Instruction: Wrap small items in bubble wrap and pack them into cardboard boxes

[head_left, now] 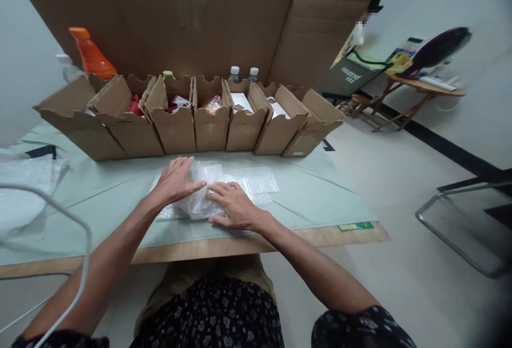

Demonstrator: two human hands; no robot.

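A crumpled piece of clear bubble wrap (pixel 204 203) lies bunched on the table between my two hands. On its left side rests my left hand (pixel 175 181), thumb stretched out and fingers apart. My right hand (pixel 234 205) lies across the right side of the wrap with its fingers spread. Beneath and to the right, a flatter sheet of bubble wrap (pixel 262 179) extends over the cloth. Whether anything is inside the bunched wrap cannot be made out.
Several open cardboard bins (pixel 176 129) stand in a row behind my hands, with packets and white boxes inside. An orange bottle (pixel 92 55) rises at the back left. More bubble wrap (pixel 26 188) lies left, near a grey cable (pixel 86 236). The table's wooden edge (pixel 200 251) runs before me.
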